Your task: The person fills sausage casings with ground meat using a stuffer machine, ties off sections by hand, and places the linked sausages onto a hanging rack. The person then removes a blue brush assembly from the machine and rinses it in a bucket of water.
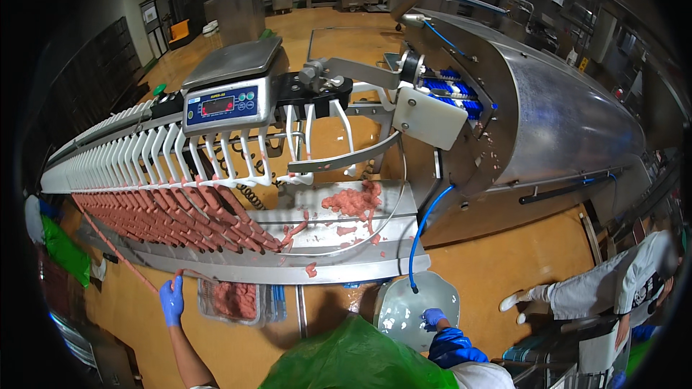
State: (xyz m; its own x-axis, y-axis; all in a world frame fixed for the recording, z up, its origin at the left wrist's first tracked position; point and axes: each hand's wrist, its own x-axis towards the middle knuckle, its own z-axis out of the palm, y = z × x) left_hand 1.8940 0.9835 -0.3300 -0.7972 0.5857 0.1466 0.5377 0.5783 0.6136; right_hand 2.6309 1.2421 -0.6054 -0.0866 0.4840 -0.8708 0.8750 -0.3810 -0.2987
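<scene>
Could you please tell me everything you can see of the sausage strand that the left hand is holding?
The sausage strand is a thin, pinkish-red rope of raw-looking links. It runs slantwise from below the hanging sausages on the white hooks, down to the left hand, which wears a blue glove and pinches its lower end with raised fingers. It hangs free in front of the steel tray rim, above the orange floor. Whether its upper end joins the hanging rows cannot be told.

- Bright, even overhead light fills the middle of the view.
- Glare streaks the steel machine housing (569,112) and the scale (229,94).
- Shadows under the steel tray (346,263) are soft.
- Fisheye bending curves straight edges; the rim falls black.
- The far background is dim and slightly soft.
</scene>
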